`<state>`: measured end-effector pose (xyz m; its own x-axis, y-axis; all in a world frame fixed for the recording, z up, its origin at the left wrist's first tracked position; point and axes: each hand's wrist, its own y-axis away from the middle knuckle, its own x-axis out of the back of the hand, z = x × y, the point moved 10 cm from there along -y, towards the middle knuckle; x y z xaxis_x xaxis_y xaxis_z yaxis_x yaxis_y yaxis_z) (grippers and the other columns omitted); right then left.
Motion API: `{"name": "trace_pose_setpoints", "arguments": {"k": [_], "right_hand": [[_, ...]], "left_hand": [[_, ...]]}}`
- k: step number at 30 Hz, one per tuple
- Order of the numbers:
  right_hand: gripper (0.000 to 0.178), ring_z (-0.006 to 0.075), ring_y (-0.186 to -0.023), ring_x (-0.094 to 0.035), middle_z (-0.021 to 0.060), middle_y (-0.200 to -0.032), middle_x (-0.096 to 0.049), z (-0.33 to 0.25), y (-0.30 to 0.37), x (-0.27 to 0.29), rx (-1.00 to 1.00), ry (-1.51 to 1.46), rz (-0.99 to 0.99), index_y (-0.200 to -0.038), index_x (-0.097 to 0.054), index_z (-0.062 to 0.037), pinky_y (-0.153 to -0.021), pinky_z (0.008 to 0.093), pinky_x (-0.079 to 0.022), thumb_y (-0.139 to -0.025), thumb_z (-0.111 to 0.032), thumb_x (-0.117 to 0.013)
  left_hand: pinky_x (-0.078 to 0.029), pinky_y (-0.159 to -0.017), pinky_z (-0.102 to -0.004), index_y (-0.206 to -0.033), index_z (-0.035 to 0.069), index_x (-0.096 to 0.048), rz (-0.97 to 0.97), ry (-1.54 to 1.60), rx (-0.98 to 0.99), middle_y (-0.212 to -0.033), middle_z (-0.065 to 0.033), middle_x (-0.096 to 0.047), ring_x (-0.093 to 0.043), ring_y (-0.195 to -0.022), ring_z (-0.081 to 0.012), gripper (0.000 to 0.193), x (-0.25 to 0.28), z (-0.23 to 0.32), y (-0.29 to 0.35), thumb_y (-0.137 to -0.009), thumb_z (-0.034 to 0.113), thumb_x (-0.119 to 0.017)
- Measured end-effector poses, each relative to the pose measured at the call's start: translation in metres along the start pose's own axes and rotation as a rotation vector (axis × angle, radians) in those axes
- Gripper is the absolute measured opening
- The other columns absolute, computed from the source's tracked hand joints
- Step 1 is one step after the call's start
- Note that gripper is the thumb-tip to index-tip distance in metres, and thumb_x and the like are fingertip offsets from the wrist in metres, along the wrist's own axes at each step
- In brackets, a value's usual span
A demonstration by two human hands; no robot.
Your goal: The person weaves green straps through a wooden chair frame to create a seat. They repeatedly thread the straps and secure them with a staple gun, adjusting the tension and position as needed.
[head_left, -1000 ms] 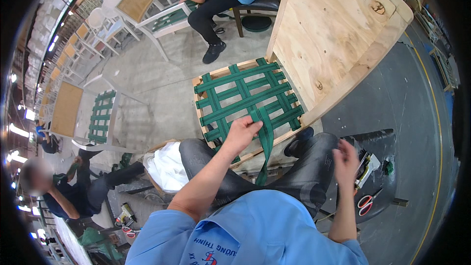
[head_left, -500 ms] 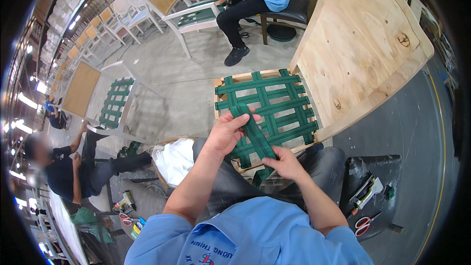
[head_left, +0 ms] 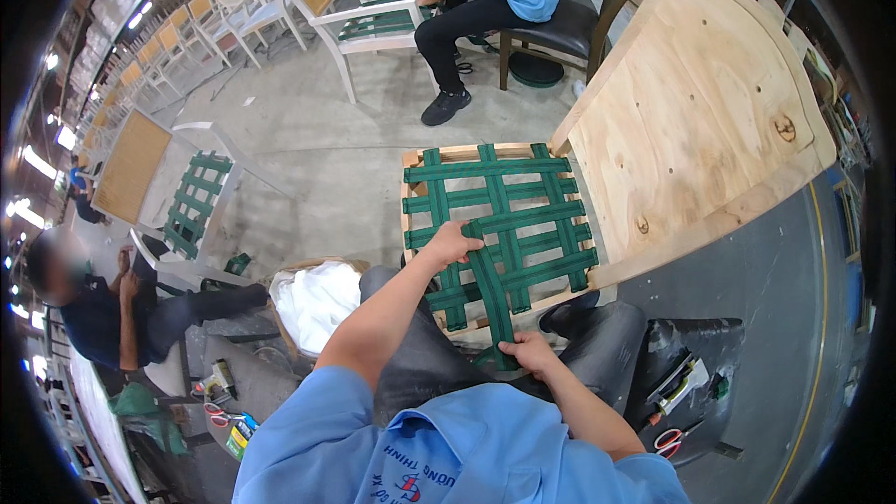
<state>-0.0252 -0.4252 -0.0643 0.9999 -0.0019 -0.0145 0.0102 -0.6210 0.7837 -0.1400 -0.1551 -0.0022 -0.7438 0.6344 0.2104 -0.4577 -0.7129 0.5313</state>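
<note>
A loose length of green webbing strap (head_left: pixel 492 291) runs between my hands over a wooden chair seat frame (head_left: pixel 408 189). My left hand (head_left: pixel 452 246) grips the strap's far end, above the woven green webbing (head_left: pixel 537 217). Its fingertips are partly hidden at the crossing straps. Lower down, beside the frame's near edge, my right hand (head_left: pixel 535 356) pinches the same strap between thumb and fingers. The strap's lower part hangs near my lap. Joined to the seat at the right is a plain plywood chair back (head_left: pixel 695 121), leaning outward.
To my right, a dark stool (head_left: pixel 719 341) bears a staple gun (head_left: pixel 679 385) and scissors (head_left: pixel 668 442). White cloth (head_left: pixel 317 306) fills a box at my left, near another staple gun (head_left: pixel 219 377). Co-workers sit ahead and at left, beside white chairs (head_left: pixel 383 33).
My left hand has shifted slightly right and down over the webbing. My right hand has moved down toward my lap, drawing the strap straighter. The left co-worker's raised arm has come down.
</note>
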Motion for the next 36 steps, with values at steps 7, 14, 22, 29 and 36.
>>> {"name": "trace_pose_setpoints", "arguments": {"k": [7, 14, 22, 29, 36], "right_hand": [[0.04, 0.0209, -0.072, -0.067, 0.0119, -0.086, -0.073, 0.019, -0.026, 0.001, -0.079, 0.474, -0.019, -0.107, -0.076, -0.0016, -0.07, 0.0379, -0.053, -0.086, -0.036, -0.08], [0.052, 0.0205, -0.074, -0.066, 0.0083, -0.088, -0.07, -0.041, -0.034, 0.007, 0.233, 0.243, 0.201, -0.137, -0.061, -0.0057, -0.069, 0.0389, -0.053, -0.093, -0.031, -0.072], [0.025, 0.0206, -0.068, -0.061, 0.0025, -0.08, -0.064, -0.101, -0.095, -0.064, -0.024, -0.997, -0.226, -0.122, -0.054, -0.01, -0.071, 0.0424, -0.052, -0.104, -0.027, -0.057], [0.018, 0.0161, -0.063, -0.057, -0.0001, -0.073, -0.06, -0.129, -0.125, -0.075, 0.0, -1.293, -0.364, -0.086, -0.058, -0.0096, -0.067, 0.035, -0.05, -0.098, -0.022, -0.055], [0.018, 0.0141, -0.061, -0.054, -0.0013, -0.071, -0.058, -0.127, -0.141, -0.065, -0.02, -1.388, -0.436, -0.084, -0.058, -0.0105, -0.064, 0.0318, -0.048, -0.095, -0.024, -0.061]], "left_hand": [[-0.055, -0.089, -0.0438, -0.113, 0.004, -0.073, 0.204, -0.527, -0.189, -0.109, -0.0178, -0.074, -0.07, -0.1, -0.034, 0.034, 0.002, 0.001, -0.015, -0.085, 0.024, -0.078], [-0.055, -0.088, -0.0462, -0.105, 0.007, -0.076, 0.193, -0.57, -0.246, -0.105, -0.0165, -0.074, -0.07, -0.1, -0.0367, 0.028, -0.004, -0.009, -0.02, -0.084, 0.026, -0.077], [-0.056, -0.087, -0.0461, -0.103, 0.008, -0.077, 0.146, -0.609, -0.295, -0.101, -0.0163, -0.075, -0.07, -0.099, -0.0366, 0.026, -0.015, -0.009, -0.031, -0.087, 0.029, -0.073], [-0.056, -0.09, -0.0462, -0.108, 0.012, -0.077, 0.189, -0.657, -0.228, -0.108, -0.0149, -0.075, -0.071, -0.099, -0.0351, 0.024, -0.005, -0.014, -0.044, -0.094, 0.025, -0.062], [-0.058, -0.088, -0.0428, -0.105, 0.017, -0.079, 0.07, -0.68, -0.09, -0.104, -0.0114, -0.076, -0.072, -0.097, -0.0324, 0.022, -0.007, -0.012, -0.063, -0.086, 0.02, -0.069]]}}
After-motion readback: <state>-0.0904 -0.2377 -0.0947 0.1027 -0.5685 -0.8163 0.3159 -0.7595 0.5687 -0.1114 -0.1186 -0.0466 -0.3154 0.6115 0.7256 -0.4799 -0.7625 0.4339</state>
